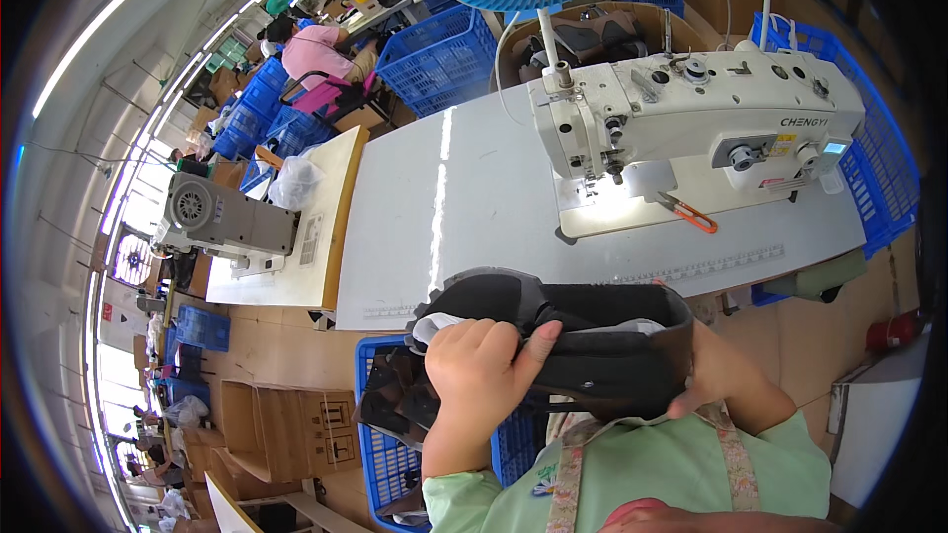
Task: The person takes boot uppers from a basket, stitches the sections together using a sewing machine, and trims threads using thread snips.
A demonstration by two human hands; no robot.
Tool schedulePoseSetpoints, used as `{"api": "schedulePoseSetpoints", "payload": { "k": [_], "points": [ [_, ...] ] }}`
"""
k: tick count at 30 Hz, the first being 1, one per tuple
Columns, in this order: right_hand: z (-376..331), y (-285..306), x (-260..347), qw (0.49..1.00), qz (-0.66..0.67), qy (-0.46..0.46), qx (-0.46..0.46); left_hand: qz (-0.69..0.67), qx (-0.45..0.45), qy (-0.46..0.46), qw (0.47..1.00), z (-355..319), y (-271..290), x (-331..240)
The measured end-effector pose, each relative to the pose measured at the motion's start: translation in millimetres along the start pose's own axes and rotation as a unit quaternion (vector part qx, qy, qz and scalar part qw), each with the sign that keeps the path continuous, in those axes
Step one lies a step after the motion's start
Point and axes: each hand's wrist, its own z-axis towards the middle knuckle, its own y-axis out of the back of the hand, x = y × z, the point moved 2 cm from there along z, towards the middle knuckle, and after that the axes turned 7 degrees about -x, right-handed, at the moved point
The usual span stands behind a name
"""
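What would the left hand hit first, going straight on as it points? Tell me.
The left hand would first meet the dark piece it holds; beyond, probably the grey tabletop, though depth is unclear.

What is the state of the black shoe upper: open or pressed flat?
Open: the black shoe upper shows its inside between separated walls. The left hand holds its left part, the right hand its right end.

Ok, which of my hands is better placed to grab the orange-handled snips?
Probably your right hand: it holds the right end of the dark workpiece, nearer the orange-handled snips. Your left hand grips farther left. Both are occupied, though.
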Motion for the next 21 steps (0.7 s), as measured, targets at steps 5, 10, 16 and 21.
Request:
{"api": "schedulePoseSetpoints", "payload": {
  "k": [5, 10, 16, 21],
  "points": [
    [-4, 0, -4, 0.994, 0.013, -0.067, -0.088, 0.015, -0.01, -0.045, 0.999, 12, -5, -4],
    [13, 16, -24, 0.99, 0.05, -0.092, -0.097, 0.005, -0.037, -0.071, 0.997, 24, -36, 3],
    [39, 46, -29, 0.989, 0.034, -0.064, -0.127, -0.03, 0.006, -0.031, 0.999, 42, -96, 22],
    [62, 73, -45, 0.977, 0.008, -0.123, -0.175, -0.073, 0.182, -0.031, 0.98, 31, -135, 46]
  ]
}}
